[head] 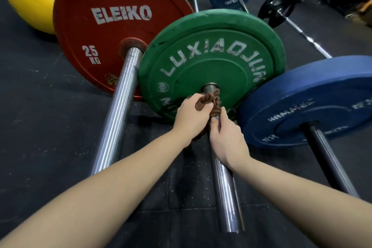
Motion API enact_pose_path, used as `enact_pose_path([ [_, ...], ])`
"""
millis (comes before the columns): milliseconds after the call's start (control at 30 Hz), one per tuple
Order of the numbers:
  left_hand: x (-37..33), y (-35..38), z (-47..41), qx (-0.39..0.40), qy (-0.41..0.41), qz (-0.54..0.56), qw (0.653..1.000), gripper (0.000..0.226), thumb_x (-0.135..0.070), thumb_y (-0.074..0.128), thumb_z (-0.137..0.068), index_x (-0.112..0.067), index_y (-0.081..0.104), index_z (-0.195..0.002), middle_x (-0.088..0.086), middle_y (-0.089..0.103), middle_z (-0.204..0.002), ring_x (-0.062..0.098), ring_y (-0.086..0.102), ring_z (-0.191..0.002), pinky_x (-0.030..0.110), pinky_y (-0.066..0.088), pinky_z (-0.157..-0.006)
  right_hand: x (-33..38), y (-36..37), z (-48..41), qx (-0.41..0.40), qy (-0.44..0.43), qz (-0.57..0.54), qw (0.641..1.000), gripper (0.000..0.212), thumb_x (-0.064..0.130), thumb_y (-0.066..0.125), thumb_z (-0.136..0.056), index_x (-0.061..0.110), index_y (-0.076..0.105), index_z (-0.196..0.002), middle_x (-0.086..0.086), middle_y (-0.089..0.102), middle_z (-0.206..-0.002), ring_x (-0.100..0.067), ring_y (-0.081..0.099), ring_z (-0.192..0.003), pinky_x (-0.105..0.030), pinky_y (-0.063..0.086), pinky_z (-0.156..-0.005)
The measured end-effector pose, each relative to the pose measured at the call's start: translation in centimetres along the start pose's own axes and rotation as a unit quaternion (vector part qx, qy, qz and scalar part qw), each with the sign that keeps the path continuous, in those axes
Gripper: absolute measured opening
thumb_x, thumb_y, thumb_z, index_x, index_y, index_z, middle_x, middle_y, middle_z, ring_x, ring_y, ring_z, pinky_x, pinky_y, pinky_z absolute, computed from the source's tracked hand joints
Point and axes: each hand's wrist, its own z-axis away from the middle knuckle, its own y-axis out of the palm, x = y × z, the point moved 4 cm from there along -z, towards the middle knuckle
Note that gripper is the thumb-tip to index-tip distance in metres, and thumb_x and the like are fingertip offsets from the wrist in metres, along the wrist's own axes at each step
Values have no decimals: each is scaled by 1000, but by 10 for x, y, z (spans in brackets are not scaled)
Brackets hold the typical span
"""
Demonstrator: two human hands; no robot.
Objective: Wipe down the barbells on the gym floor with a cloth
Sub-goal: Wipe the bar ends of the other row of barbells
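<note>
Both hands grip: left hand (192, 116) bunches the cloth (210, 100) round the bar (225, 187) at the green plate (211, 52), right hand (227, 139) clasps the bar behind it; twisting while pulling back should wipe best.

**Clearance about the hands.** Just ahead of the left hand (193, 116) and right hand (227, 139), the bunched cloth (211, 102) and the face of the green plate (211, 54) close the way forward. Behind the hands, the middle sleeve (225, 187) runs bare and open along its length. Left of the left hand, a strip of floor (153, 125) lies free as far as the steel sleeve (116, 115) and red plate (112, 22). Right of the right hand, the blue plate (314, 94) stands close, leaving a narrow gap. Behind that plate, its dark sleeve (330, 159) bounds a wider lane.
</note>
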Motion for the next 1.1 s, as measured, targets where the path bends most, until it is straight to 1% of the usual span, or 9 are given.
enact_pose_path([
  [200, 3, -7, -11, 3, -32, 29, 999, 13, -40, 63, -97, -35, 69, -107, -14, 72, -100, 12, 66, -100, 32, 53, -88, 1, -1, 0, 1, 5, 0, 1000, 63, 43, 30, -107, 19, 17, -164, -10, 63, -130, -33, 57, -121, -49, 45, -103],
  [333, -6, -9, -37, -8, -42, 43, 998, 13, -40, 60, -99, -32, 68, -105, -11, 71, -100, 16, 65, -100, 35, 53, -89, 1, -1, -1, -2, -7, -11, 1000, 64, 43, 31, -106, 19, 16, -163, -7, 67, -113, -30, 63, -106, -48, 50, -95],
  [500, -6, -6, -35, 18, -49, 39, 998, 16, -40, 58, -100, -32, 69, -110, -11, 72, -103, 16, 66, -100, 36, 55, -91, -3, 0, -3, 3, -4, -20, 1000, 64, 44, 31, -106, 22, 15, -164, -5, 68, -108, -27, 63, -103, -46, 51, -94],
  [567, 0, -10, -24, 55, -62, 58, 995, 16, -40, 62, -98, -32, 70, -109, -10, 75, -102, 17, 69, -100, 42, 57, -95, -5, 1, -4, 3, -8, -23, 1000, 63, 46, 31, -106, 24, 16, -164, -4, 68, -113, -28, 63, -107, -46, 50, -97],
  [633, 6, -14, -8, 93, -69, 75, 990, 11, -36, 65, -98, -30, 72, -105, -8, 77, -97, 17, 72, -97, 45, 57, -96, -7, 1, -5, 4, -2, -48, 999, 60, 47, 30, -106, 29, 21, -163, -4, 67, -127, -28, 61, -115, -44, 48, -101],
  [767, 19, -16, 28, 139, -87, 117, 979, 12, -32, 65, -101, -28, 72, -109, -7, 77, -102, 12, 72, -99, 37, 56, -98, -10, 0, -4, 0, 18, -111, 994, 55, 48, 28, -109, 31, 29, -161, -3, 52, -152, -24, 48, -138, -36, 36, -112],
  [933, 11, -12, 16, 57, -39, 39, 997, 13, -39, 67, -96, -32, 71, -107, -13, 74, -98, 12, 68, -98, 36, 54, -95, -12, 0, -4, -7, 11, -121, 993, 54, 47, 26, -110, 28, 32, -160, 2, 45, -157, -20, 42, -144, -30, 30, -112],
  [1000, 1, -12, 0, 21, -39, 36, 998, 19, -40, 65, -97, -32, 71, -113, -12, 73, -103, 15, 66, -102, 35, 53, -95, -11, -1, -4, -10, 7, -119, 993, 54, 47, 26, -110, 28, 32, -160, 3, 44, -158, -20, 40, -145, -30, 30, -112],
  [1100, -8, -10, -18, 9, -52, 26, 998, 22, -41, 59, -100, -31, 69, -118, -8, 73, -107, 21, 64, -105, 36, 52, -93, -11, -2, -4, -16, 6, -115, 993, 53, 45, 26, -110, 27, 32, -160, 5, 41, -160, -19, 39, -147, -31, 29, -116],
])
